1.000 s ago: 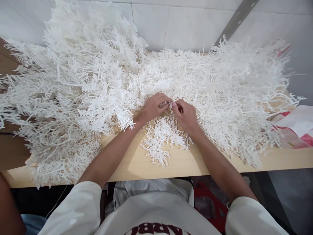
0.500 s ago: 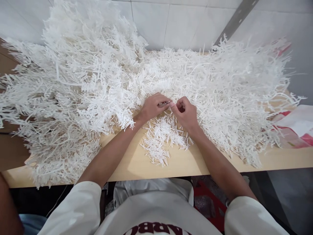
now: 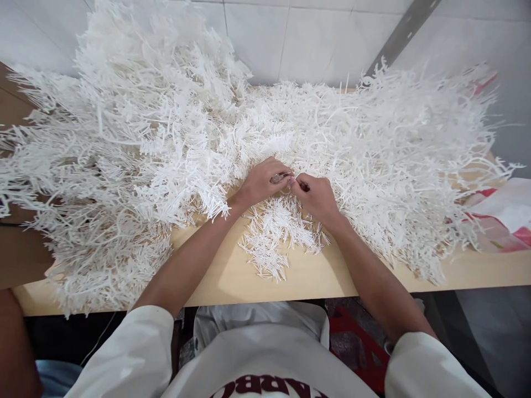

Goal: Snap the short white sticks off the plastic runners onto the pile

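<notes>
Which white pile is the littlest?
The small pile of short, thin white pieces on the pale wooden table, between the left forearm and right forearm; the tangled white left heap and right heap are far bigger.

Table (image 3: 219,287): pale wood-toned top, near edge running across the view. Beyond its far edge stands a wall of light tiles (image 3: 257,38) with visible joints. A grey metal bar (image 3: 404,36) with small holes slants upward from the far edge, right of middle. By the right edge lies a plastic bag (image 3: 506,213), white with red-pink areas and a small green mark. At the left edge, brown cardboard (image 3: 20,260). By the near left corner, a nearby person's arm (image 3: 16,337) and blue cloth (image 3: 58,376). Below the near edge: a thin pale cable (image 3: 97,340) toward the left, a red item (image 3: 357,342), identity undetermined, right of middle.
</notes>
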Demonstrator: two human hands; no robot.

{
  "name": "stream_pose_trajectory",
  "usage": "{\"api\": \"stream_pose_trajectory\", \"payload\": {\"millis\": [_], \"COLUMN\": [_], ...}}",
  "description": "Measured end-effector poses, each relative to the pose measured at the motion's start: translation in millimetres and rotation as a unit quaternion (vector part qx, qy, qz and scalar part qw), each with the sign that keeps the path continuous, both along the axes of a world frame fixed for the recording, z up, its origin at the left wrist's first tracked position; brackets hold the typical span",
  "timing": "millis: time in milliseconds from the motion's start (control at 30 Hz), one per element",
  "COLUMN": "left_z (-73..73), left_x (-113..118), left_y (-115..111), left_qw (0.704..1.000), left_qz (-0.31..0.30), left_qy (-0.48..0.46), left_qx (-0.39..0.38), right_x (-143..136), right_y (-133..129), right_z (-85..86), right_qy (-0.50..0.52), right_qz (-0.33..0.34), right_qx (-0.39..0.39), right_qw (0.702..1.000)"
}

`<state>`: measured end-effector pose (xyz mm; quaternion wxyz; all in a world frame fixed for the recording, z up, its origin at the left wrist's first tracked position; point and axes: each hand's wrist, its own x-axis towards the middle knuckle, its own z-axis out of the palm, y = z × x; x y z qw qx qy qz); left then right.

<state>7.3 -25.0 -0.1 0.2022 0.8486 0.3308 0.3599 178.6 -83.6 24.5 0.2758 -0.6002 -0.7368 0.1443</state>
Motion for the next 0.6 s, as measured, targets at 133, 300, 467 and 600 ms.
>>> {"api": "stream_pose_trajectory", "payload": {"millis": [133, 300, 467, 600], "left_z": [4.1, 3.7, 2.6, 1.6], "left_x": [1, 5, 2, -7], "left_y": [-4, -8, 0, 10], "left_qw": [1.0, 1.0, 0.994, 0.98], "left_qz": [0.005, 0.007, 0.075, 0.135], "left_qy": [0.007, 0.006, -0.018, -0.092], "left_qx": [-0.015, -0.025, -0.076, -0.109], "right_x": [-2, 1, -3, -17], "right_y": [-2, 1, -8, -22], "right_z": [1.2, -0.1, 4.5, 8.9], "right_qy": [-0.018, -0.032, -0.022, -0.013], "right_qz": [0.019, 0.031, 0.132, 0.197], "right_qx": [0.008, 0.054, 0.083, 0.136], "right_qw": [1.0, 0.998, 0.988, 0.971]}}
